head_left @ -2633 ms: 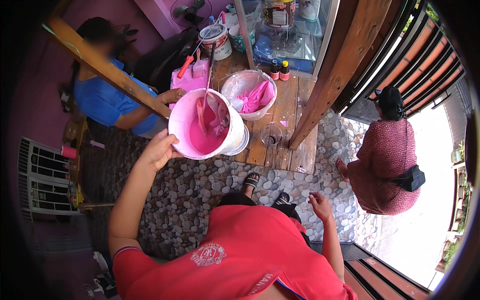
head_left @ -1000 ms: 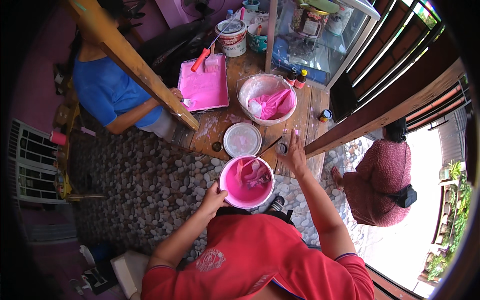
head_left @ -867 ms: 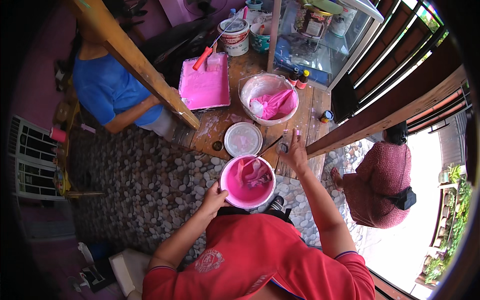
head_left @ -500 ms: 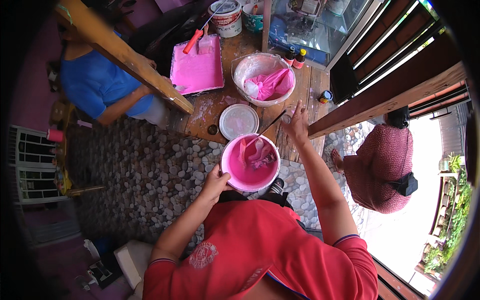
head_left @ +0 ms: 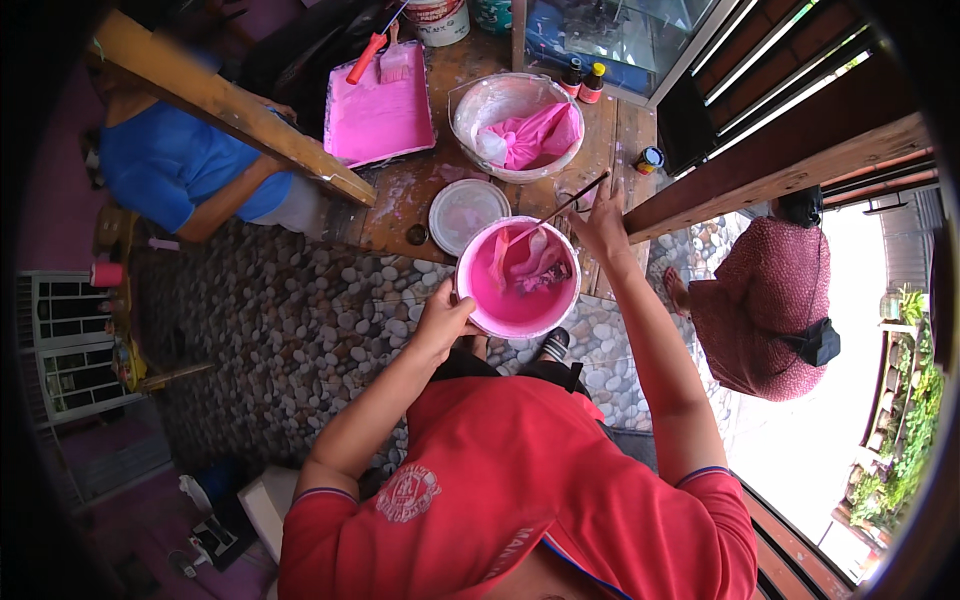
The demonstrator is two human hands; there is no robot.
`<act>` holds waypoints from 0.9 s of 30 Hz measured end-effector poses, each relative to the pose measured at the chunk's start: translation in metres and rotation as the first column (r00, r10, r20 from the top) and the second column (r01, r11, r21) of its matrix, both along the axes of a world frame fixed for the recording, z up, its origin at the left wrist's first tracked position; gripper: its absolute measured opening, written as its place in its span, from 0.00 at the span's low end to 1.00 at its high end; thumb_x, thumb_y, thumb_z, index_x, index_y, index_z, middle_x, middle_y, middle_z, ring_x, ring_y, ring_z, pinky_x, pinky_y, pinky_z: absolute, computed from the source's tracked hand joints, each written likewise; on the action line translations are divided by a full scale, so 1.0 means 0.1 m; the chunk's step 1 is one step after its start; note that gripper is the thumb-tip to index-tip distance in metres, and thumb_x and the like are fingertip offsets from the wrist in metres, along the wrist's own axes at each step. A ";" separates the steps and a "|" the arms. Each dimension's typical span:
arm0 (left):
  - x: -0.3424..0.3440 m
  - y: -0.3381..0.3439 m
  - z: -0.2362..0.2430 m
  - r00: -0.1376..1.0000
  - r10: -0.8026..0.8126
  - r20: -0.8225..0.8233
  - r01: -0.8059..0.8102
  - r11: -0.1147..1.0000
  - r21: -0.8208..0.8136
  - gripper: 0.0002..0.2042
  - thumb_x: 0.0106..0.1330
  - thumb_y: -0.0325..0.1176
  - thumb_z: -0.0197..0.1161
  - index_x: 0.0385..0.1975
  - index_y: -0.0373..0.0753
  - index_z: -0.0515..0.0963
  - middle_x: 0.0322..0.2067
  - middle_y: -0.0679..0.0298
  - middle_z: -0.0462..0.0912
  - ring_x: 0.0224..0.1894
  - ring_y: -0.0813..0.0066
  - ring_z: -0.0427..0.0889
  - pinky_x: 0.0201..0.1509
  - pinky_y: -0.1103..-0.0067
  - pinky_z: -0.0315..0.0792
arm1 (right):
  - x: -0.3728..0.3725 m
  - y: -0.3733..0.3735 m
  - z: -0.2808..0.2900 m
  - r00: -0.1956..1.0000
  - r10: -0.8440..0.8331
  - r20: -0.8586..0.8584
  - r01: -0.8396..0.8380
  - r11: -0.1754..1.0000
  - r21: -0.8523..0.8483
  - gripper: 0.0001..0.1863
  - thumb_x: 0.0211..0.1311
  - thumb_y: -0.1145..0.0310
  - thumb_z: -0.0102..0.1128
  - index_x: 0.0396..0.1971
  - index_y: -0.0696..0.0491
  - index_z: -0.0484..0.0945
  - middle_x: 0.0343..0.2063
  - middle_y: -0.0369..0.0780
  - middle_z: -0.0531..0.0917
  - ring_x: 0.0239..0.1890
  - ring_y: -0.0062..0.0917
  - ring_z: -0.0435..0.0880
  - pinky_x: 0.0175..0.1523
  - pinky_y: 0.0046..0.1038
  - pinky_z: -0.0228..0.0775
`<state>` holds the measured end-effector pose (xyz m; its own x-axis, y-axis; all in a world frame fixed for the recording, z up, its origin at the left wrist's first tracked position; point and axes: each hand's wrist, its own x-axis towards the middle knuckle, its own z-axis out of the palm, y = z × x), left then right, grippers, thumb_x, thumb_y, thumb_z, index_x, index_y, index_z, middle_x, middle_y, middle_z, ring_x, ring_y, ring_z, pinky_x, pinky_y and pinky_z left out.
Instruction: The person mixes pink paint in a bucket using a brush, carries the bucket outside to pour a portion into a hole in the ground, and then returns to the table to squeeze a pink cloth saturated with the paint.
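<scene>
My left hand (head_left: 446, 320) is closed on the left rim of a white pail (head_left: 471, 318) of bright pink paint, holding it in front of me. A pink-smeared paintbrush (head_left: 540, 262) and other paint-coated pieces lie inside the pail. A thin dark stick (head_left: 560, 206) leans out over its far rim. Beyond the pail's right side, my right hand (head_left: 602, 225) reaches to the table edge with its fingers stretched out, close to the stick's upper end. Near the thumb is a small round greyish thing; whether the hand touches it is unclear.
The wooden table (head_left: 400, 215) carries a paint tray (head_left: 380, 115) with brush and roller, a larger bucket (head_left: 465, 125) holding a pink bag, a round lid (head_left: 470, 217), bottles and a small can (head_left: 650, 160). A slanted post, a person in blue and another in red flank me.
The pail in my left hand has moved away from me and slightly right, toward the table. My right hand has shifted a little farther forward. The whole view has tilted slightly.
</scene>
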<state>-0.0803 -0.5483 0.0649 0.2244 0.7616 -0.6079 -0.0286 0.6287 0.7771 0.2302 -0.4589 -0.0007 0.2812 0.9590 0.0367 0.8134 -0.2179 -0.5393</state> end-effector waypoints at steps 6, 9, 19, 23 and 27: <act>0.13 0.08 0.04 1.000 -0.020 0.016 0.021 1.000 -0.015 0.20 0.67 0.22 0.53 0.60 0.35 0.69 0.49 0.57 0.80 0.44 0.66 0.87 0.42 0.68 0.88 | -0.04 -0.63 0.72 0.944 0.192 -0.269 -0.168 0.980 0.111 0.27 0.68 0.68 0.56 0.65 0.62 0.66 0.58 0.59 0.72 0.59 0.52 0.75 0.62 0.44 0.69; 0.24 0.12 0.06 0.999 -0.021 0.030 0.021 1.000 -0.022 0.20 0.67 0.22 0.54 0.60 0.34 0.69 0.47 0.56 0.80 0.42 0.65 0.87 0.40 0.68 0.88 | -0.09 -0.97 0.91 0.936 0.091 -0.341 -0.034 0.985 0.169 0.18 0.70 0.67 0.56 0.56 0.58 0.75 0.46 0.53 0.78 0.50 0.46 0.81 0.54 0.40 0.74; 0.51 0.22 -0.15 0.996 -0.060 0.069 0.065 0.995 -0.079 0.20 0.70 0.24 0.56 0.61 0.34 0.66 0.48 0.51 0.81 0.40 0.61 0.88 0.38 0.67 0.88 | -0.27 -0.94 1.23 0.983 0.048 -0.175 0.003 0.961 0.278 0.17 0.65 0.64 0.64 0.48 0.58 0.78 0.35 0.48 0.81 0.35 0.43 0.82 0.42 0.40 0.76; 0.62 0.23 -0.24 0.997 -0.038 0.063 0.042 0.998 -0.054 0.21 0.70 0.24 0.55 0.63 0.34 0.64 0.46 0.51 0.82 0.38 0.59 0.88 0.36 0.68 0.88 | -0.40 -0.88 1.00 0.971 0.182 -0.152 -0.158 0.975 0.157 0.12 0.64 0.65 0.63 0.40 0.58 0.81 0.33 0.51 0.82 0.35 0.46 0.84 0.41 0.41 0.75; 0.67 0.23 -0.32 0.999 -0.024 0.031 0.026 0.998 -0.061 0.21 0.69 0.24 0.55 0.62 0.35 0.64 0.46 0.51 0.82 0.38 0.59 0.89 0.36 0.67 0.88 | -0.61 -0.76 0.63 0.974 0.205 -0.092 -0.200 0.978 0.060 0.11 0.64 0.63 0.62 0.35 0.57 0.81 0.31 0.51 0.84 0.36 0.48 0.85 0.42 0.43 0.76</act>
